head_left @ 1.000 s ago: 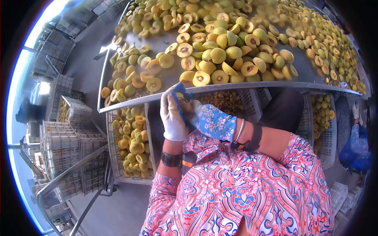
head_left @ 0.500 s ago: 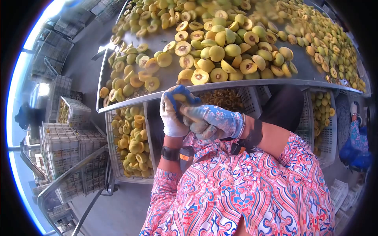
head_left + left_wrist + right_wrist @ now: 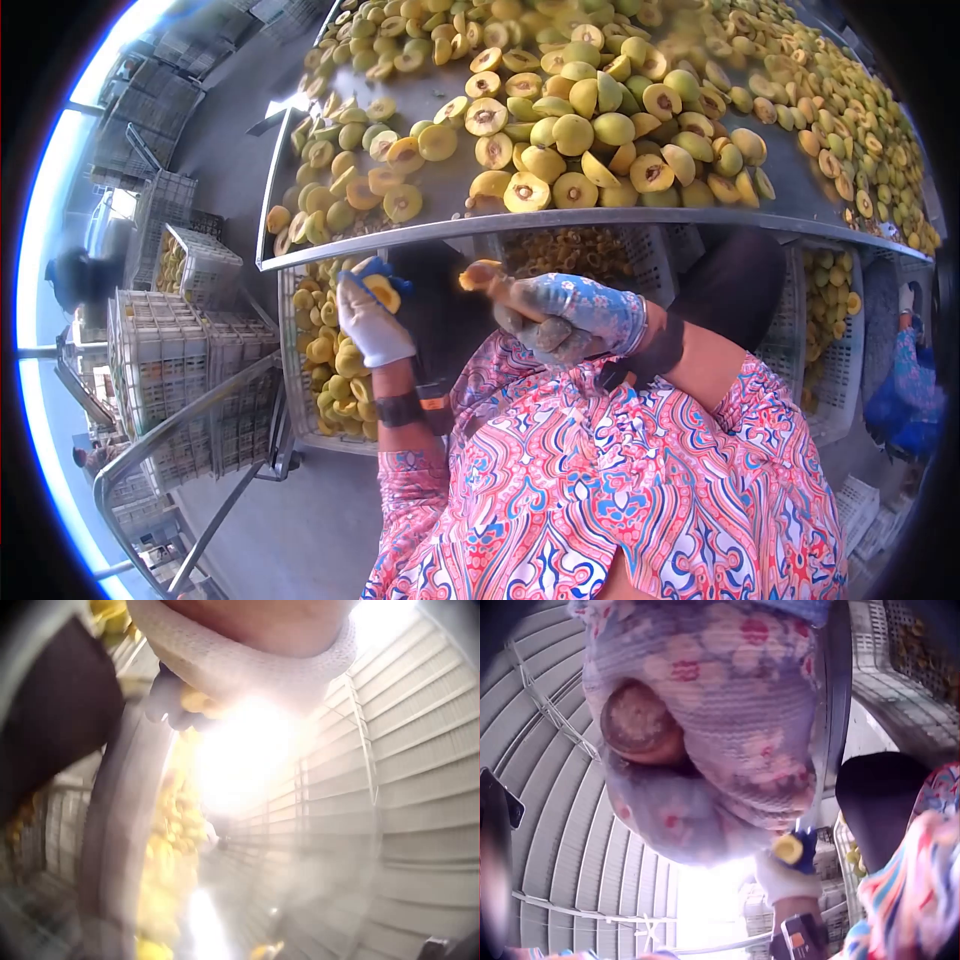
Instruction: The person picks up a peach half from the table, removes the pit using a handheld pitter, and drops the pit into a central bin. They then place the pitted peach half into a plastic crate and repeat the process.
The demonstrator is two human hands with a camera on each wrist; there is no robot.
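Observation:
In the head view my left hand (image 3: 372,318), in a white glove with a blue palm, holds a yellow peach half (image 3: 383,292) by the inner edge of the left crate. That half's hollowed cut face shows in the right wrist view. My right hand (image 3: 570,312), in a blue floral glove with grey fingers, grips a tool; the round end of its handle (image 3: 639,724) pokes out of the fist in the right wrist view. An orange-brown piece (image 3: 480,275) is at the front of the right fingers; I cannot tell whether it is a pit or flesh.
A metal-rimmed table (image 3: 450,228) heaped with peach halves (image 3: 574,190) lies ahead. Below it stands a crate (image 3: 655,265) of brown pieces. A white crate (image 3: 290,370) of yellow halves stands left, another (image 3: 850,345) right. Stacked crates (image 3: 165,370) and a metal rail (image 3: 180,425) are farther left.
My hands worked together at the table edge and have come apart. The left hand moved left and down with the peach half; the right stays near the middle, an orange-brown piece showing at its front.

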